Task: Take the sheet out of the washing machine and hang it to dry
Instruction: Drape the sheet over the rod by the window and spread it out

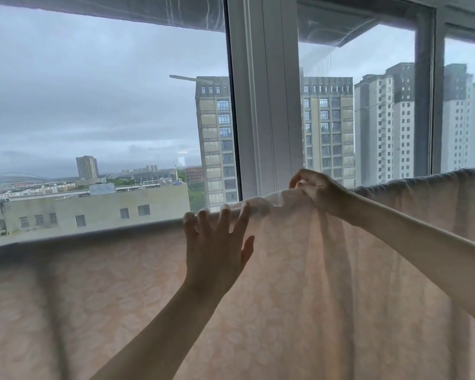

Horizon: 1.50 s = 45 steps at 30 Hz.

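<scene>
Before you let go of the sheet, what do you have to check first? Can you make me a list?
1. Sheet hangs over its top fold: ok.
2. Left hand open, flat against the sheet: ok.
3. Right hand pinching the bunched top edge: ok.
4. Top edge smooth: not ok, bunched under the right hand.
5. Bottom hem off the floor: cannot tell, out of view.
6. Window shut against the grey weather: cannot tell.

The sheet (285, 270) was pale peach-pink with a faint, lighter rounded floral pattern. The window frame (266, 91) was white, the sky (93, 91) grey, the tower blocks (327, 127) beige and white.
</scene>
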Each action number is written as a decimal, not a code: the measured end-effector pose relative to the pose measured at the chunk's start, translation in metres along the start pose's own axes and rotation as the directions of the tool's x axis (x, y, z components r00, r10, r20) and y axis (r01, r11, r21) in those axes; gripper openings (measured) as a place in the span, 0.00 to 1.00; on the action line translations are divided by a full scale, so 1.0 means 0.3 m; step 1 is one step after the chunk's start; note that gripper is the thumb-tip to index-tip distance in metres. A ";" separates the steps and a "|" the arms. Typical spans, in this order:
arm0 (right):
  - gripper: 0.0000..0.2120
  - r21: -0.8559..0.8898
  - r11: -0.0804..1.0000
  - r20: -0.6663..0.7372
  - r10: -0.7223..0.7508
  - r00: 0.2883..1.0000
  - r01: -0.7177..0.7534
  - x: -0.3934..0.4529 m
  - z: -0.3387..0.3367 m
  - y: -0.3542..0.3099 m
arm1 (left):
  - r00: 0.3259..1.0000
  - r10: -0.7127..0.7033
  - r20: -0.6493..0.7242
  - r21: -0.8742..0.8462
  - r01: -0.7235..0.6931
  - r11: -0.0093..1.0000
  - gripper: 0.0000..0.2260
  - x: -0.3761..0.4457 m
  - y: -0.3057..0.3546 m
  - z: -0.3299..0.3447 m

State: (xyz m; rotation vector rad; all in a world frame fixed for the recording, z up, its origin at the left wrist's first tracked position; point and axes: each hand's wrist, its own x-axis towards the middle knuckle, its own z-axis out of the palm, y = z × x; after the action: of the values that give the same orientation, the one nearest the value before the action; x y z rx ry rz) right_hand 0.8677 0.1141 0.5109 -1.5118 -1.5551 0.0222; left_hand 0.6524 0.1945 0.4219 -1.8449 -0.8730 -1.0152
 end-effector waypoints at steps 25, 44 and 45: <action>0.07 -0.201 0.975 0.096 -0.082 0.992 0.100 0.086 -0.077 0.132 | 0.999 0.044 0.025 -0.085 -0.041 0.996 0.22 0.137 0.225 0.013; 0.09 -0.161 0.913 0.160 -0.350 0.923 0.374 0.053 -0.188 0.251 | 1.000 -0.018 -0.012 -0.034 0.018 0.999 0.22 0.128 0.214 0.048; 0.08 -0.164 0.915 0.150 -0.346 0.926 0.368 0.055 -0.190 0.254 | 1.000 -0.019 -0.010 -0.029 0.019 0.999 0.22 0.127 0.212 0.051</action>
State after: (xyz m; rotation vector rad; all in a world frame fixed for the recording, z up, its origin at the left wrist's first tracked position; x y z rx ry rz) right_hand 0.9642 0.1133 0.5078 -1.3646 -1.9571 -0.2583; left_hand 0.7277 0.1887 0.4296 -1.8573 -0.8754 -1.0530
